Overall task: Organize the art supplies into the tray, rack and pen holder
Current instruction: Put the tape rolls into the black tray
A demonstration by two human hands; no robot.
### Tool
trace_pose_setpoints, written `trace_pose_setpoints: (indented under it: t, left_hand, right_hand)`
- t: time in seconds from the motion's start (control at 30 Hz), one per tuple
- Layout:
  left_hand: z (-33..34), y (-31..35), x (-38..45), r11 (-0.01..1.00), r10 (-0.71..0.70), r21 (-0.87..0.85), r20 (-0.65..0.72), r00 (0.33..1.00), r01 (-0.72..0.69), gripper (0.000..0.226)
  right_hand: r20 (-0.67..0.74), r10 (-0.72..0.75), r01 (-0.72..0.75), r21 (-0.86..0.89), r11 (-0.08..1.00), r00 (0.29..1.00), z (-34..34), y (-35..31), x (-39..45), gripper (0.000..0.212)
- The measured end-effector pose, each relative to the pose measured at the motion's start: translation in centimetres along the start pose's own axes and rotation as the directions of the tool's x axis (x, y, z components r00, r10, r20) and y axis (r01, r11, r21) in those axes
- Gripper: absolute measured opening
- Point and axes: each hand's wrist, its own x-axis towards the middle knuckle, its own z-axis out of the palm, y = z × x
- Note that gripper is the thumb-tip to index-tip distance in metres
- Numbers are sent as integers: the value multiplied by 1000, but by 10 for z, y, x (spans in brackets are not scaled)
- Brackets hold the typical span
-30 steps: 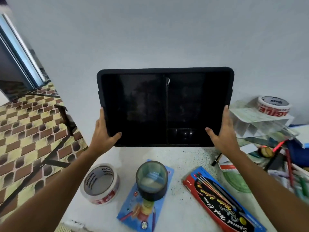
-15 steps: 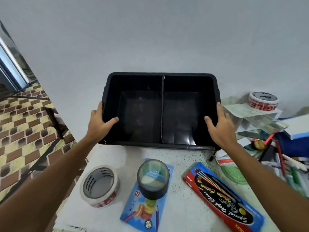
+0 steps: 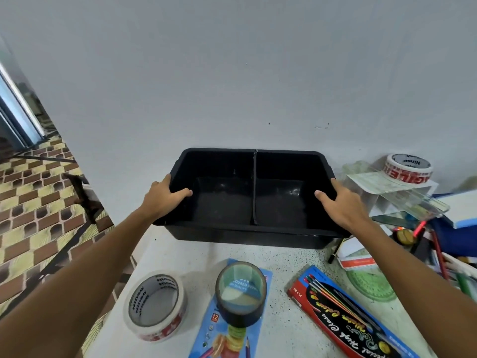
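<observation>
A black two-compartment tray (image 3: 247,233) sits at the back of the white table against the wall, both compartments empty. My left hand (image 3: 162,197) grips its left rim, thumb inside. My right hand (image 3: 340,205) grips the right rim the same way. In front lie a white tape roll (image 3: 154,306), a black tape roll (image 3: 241,293) on a blue coloured-pencil pack (image 3: 227,339), and a red watercolour-pencil box (image 3: 343,313). A white rack (image 3: 387,192) stands at the right with a red-printed tape roll (image 3: 407,167) on top.
Right of the tray lies a clutter of pens, red pencils, a green protractor (image 3: 369,285), a black marker (image 3: 335,251) and blue items. The table's left edge drops to a patterned tiled floor (image 3: 33,202). The wall is directly behind the tray.
The tray, held up tilted toward me a second ago, has been lowered flat onto the table at the back. Both hands keep their grip on its side rims.
</observation>
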Motion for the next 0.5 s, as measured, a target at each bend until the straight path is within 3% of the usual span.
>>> trace_pose_setpoints:
  t: [0.27, 0.5]
  left_hand:
    - [2, 3, 3, 999, -20, 31, 55, 998, 18, 83]
    - [4, 9, -1, 999, -1, -49, 52, 999, 3, 70]
  right_hand:
    - [61, 30, -27, -40, 999, 998, 0, 1, 2, 72]
    - [73, 26, -17, -127, 992, 997, 0, 6, 5, 74]
